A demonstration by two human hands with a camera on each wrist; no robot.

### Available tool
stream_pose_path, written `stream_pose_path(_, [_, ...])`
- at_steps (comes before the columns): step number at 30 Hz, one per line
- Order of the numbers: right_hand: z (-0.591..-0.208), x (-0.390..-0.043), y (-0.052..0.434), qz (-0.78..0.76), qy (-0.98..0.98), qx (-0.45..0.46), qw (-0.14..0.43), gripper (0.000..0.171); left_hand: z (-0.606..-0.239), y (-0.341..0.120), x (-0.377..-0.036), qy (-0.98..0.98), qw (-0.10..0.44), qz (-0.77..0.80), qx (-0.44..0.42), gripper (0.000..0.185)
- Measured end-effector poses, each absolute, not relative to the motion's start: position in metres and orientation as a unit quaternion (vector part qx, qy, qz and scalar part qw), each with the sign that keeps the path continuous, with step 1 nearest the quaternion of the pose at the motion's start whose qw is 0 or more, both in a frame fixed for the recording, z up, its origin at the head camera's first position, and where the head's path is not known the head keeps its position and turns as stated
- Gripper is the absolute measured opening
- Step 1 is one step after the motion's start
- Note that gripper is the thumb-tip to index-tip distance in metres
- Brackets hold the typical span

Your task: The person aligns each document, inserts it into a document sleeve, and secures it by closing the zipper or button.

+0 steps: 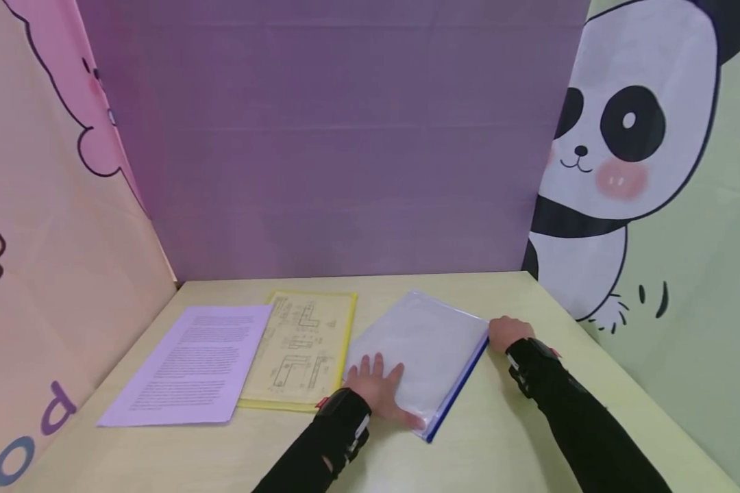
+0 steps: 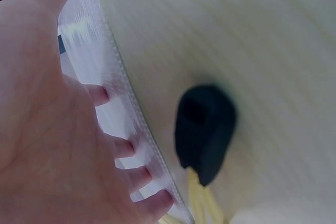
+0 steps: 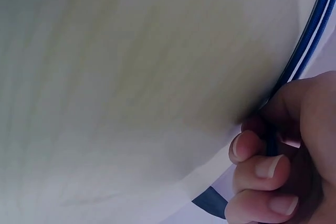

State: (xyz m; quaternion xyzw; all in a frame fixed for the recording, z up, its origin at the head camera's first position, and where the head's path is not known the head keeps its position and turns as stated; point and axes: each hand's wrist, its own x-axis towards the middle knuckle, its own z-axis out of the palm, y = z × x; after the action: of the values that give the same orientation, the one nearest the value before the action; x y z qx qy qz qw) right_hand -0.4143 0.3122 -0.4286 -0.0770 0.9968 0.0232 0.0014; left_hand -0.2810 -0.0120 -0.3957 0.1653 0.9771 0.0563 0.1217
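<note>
Head view: our left hand (image 1: pixel 379 390) presses flat on the pouch (image 1: pixel 419 349); our right hand (image 1: pixel 507 333) pinches its blue zipper edge (image 1: pixel 462 383), likely needing a steady pull along it.

Head cam: high, looks forward and down over the table (image 1: pixel 518 438), both forearms in frame. Left wrist cam: very close, under the palm, facing the clear pouch (image 2: pixel 105 77) edge. Right wrist cam: very close, on the pouch's blue zip edge (image 3: pixel 310 35). All three share the pouch.
</note>
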Motion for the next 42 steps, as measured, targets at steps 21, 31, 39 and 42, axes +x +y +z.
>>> stream_pose_path(21, [-0.417, -0.406, 0.312, 0.002, 0.998, -0.060, 0.007, 0.018, -0.393, -0.014, -0.282, 0.976, 0.131, 0.053, 0.168, 0.109])
stream_pose_path(31, [-0.414, -0.403, 0.311, 0.006, 0.999, -0.048, 0.016, 0.018, -0.392, -0.014, -0.281, 0.975, 0.120, 0.053, 0.177, 0.109])
stream_pose_path(39, [-0.417, -0.404, 0.314, 0.007, 0.998, -0.056, 0.013, 0.018, -0.407, -0.013, -0.291, 0.976, 0.119, 0.047, 0.178, 0.111])
stream_pose_path(42, [-0.419, -0.404, 0.316, 0.010, 0.998, -0.060, 0.012, 0.018, -0.407, -0.013, -0.290, 0.975, 0.124, 0.045, 0.177, 0.112])
